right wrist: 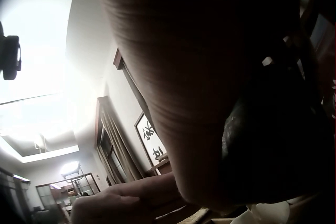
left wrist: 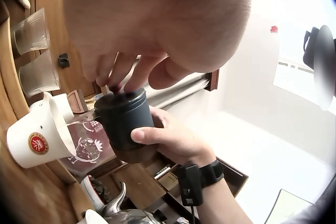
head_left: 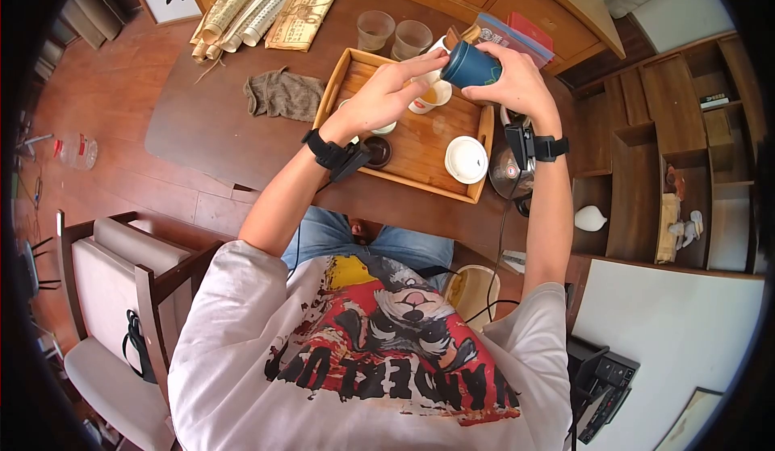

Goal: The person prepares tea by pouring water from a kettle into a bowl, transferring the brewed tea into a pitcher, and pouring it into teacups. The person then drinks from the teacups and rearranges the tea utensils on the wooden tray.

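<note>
My right hand (head_left: pixel 523 81) grips a dark blue cylindrical pot (head_left: pixel 471 67), tilted over a white cup (head_left: pixel 421 106). Amber liquid shows inside that cup, and a red round emblem marks its side in the left wrist view. The straight fingers of my left hand (head_left: pixel 373 102) reach the top of the pot, by a small reddish knob. Under my left hand, a dark brown round piece (head_left: pixel 376 153) is partly covered. A white round lidded vessel (head_left: pixel 466 159) stands at the tray's near right corner. In the right wrist view the pot is lost in shadow.
The wooden tray (head_left: pixel 416 188) has raised edges. Beyond it stand two clear cups (head_left: pixel 375 30); a glass kettle (head_left: pixel 508 178) is at its right. Leftward lie a grey-brown cloth pouch (head_left: pixel 282 94) and several rolled scrolls (head_left: pixel 246 7). A chair (head_left: pixel 121 370) stands at left.
</note>
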The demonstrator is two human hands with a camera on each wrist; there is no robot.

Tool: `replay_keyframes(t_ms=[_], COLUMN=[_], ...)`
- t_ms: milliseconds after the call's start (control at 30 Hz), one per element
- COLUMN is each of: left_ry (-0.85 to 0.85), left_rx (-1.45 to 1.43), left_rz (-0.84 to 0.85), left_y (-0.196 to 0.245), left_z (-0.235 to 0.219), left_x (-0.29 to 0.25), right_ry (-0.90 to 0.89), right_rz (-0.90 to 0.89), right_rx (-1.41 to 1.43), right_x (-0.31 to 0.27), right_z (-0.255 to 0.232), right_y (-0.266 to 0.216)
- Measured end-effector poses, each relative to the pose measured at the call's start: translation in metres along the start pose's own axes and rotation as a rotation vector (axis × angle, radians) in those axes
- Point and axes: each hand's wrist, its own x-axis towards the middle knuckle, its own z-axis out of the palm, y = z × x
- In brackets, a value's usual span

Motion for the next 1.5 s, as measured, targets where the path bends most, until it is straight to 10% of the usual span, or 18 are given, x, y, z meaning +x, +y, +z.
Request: replay_keyframes(t_ms=[1500], left_ry=[0.214], left_rx=[-0.198], left_rz=[-0.136], left_y=[-0.022], left_z=[0.015], left_x=[-0.009], right_ry=[-0.115], right_rz=[0.005], right_rx=[-0.005], right_x=[0.010], right_z=[0.014], right_y=[-0.004])
